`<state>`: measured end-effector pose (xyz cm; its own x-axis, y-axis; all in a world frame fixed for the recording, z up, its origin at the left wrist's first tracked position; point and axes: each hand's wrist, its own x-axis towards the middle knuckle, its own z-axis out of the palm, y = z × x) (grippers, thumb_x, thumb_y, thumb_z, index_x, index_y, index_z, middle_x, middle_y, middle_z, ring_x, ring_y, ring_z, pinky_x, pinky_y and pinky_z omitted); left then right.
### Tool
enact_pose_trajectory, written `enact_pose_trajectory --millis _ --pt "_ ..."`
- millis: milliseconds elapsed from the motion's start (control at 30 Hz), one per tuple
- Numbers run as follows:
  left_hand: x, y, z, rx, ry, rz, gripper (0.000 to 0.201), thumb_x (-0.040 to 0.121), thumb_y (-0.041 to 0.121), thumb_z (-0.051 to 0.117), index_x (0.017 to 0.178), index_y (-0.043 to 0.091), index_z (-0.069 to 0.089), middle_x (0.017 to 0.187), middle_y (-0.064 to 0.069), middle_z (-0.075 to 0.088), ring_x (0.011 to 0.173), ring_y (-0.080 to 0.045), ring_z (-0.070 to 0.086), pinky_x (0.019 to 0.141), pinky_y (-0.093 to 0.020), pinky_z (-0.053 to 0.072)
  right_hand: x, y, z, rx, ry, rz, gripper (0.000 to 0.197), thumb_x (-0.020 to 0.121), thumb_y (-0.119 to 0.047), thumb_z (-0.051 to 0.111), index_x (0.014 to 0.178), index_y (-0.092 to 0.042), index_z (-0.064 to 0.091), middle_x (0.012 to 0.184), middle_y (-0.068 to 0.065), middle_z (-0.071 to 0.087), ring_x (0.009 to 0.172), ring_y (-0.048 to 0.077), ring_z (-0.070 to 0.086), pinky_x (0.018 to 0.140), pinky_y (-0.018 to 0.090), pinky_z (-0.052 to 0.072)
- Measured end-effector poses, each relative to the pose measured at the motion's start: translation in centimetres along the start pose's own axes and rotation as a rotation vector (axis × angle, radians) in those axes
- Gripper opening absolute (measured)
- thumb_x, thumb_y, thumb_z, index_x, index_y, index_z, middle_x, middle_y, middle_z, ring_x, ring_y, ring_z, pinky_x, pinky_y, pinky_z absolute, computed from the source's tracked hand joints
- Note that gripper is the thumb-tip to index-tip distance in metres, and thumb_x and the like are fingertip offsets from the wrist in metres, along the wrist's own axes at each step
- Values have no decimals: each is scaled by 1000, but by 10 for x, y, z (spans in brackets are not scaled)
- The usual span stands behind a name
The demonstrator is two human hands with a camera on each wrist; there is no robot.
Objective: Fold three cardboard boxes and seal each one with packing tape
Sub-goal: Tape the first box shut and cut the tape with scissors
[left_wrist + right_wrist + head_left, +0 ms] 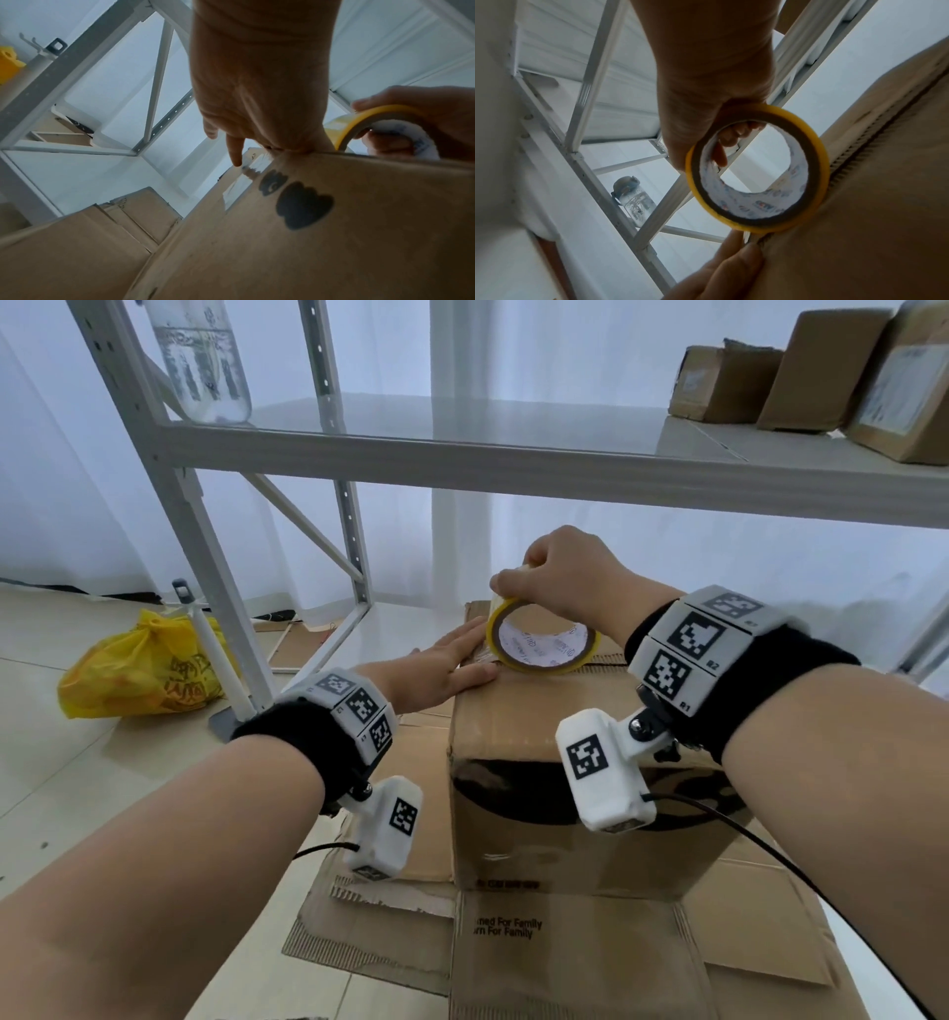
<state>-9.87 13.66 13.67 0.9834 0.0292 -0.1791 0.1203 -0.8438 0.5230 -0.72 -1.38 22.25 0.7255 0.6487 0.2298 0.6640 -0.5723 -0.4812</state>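
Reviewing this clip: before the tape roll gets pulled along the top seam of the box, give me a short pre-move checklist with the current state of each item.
1. Right hand grips the tape roll: ok, fingers curl through its core.
2. Roll sits at the seam on the box top: ok, it touches the cardboard at the far left end.
3. Left hand flat on the box top beside the roll: ok.
4. Tape end stuck down under the left hand: cannot tell, hidden.
5. Top flaps meet flush: cannot tell; the wrist view shows a narrow gap along the seam.
6. Box stands on flattened cardboard: ok, upright.
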Motion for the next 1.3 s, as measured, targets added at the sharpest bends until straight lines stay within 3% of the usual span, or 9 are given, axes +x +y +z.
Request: enact_pose_trajectory --millis 200,367,533,733,900,1100,1167,1233,1300 --pt "0 6 -6 127 -60 -73 69 97 57 26 152 32 -8 158 17 -13 146 -9 0 119 -44 -3 -7 32 -26 -363 -53 40 35 79 -39 66 81 -4 68 75 8 64 74 25 61 54 26 39" --pt "-4 13 -8 230 -96 -121 73 94 64 17 151 31 -14 157 17 -18 146 -5 -5 118 -41 -10 -2 27 -25 -389 -89 62 30 77 -35 67 69 -8 59 63 3 55 63 21 53 53 26 36" --pt "-3 39 -13 537 -124 -205 82 91 70 14 151 22 -15 158 7 -20 145 -8 -16 116 -44 -17 2 27 -26 -404 -135 104 29 75 -35 68 67 -9 58 63 4 57 62 20 53 57 29 41" --pt "9 59 -3 703 -135 -280 96 85 78 13 152 13 -12 159 -3 -18 146 -14 -17 116 -46 -15 3 26 -17 -448 -132 77 29 75 -36 67 65 -10 57 63 2 56 63 19 54 55 27 39" --pt "14 72 11 438 -129 -206 96 85 78 15 151 16 -15 157 -1 -23 144 -13 -20 117 -39 -13 0 27 -11 -524 -106 28 27 77 -38 63 67 -14 56 68 0 58 67 19 55 52 24 33" --pt "-4 48 14 -173 91 -187 68 102 49 19 153 11 -4 157 -2 -22 146 -18 -17 116 -32 -7 -3 29 -19 -496 -90 42 28 80 -40 61 70 -14 57 71 1 59 68 18 56 53 25 34" --pt "-11 44 18 -425 188 -208 67 101 50 19 153 11 0 159 1 -10 147 -15 -4 118 -30 0 -5 33 -22 -497 -83 36 29 80 -40 60 74 -12 60 73 2 60 71 19 57 55 26 36" --pt "-13 34 24 -586 250 -265 66 101 49 25 153 10 13 159 -2 15 144 -17 20 114 -28 18 -6 37 -24 -493 -81 33 34 82 -44 58 80 -11 64 79 2 63 76 21 59 58 28 38" --pt "-13 28 30 -683 227 -296 56 102 47 31 142 8 39 143 -9 44 122 -20 48 100 -26 38 -7 38 -23 -474 -81 28 42 85 -50 54 80 -10 64 80 2 64 78 21 60 61 29 40"
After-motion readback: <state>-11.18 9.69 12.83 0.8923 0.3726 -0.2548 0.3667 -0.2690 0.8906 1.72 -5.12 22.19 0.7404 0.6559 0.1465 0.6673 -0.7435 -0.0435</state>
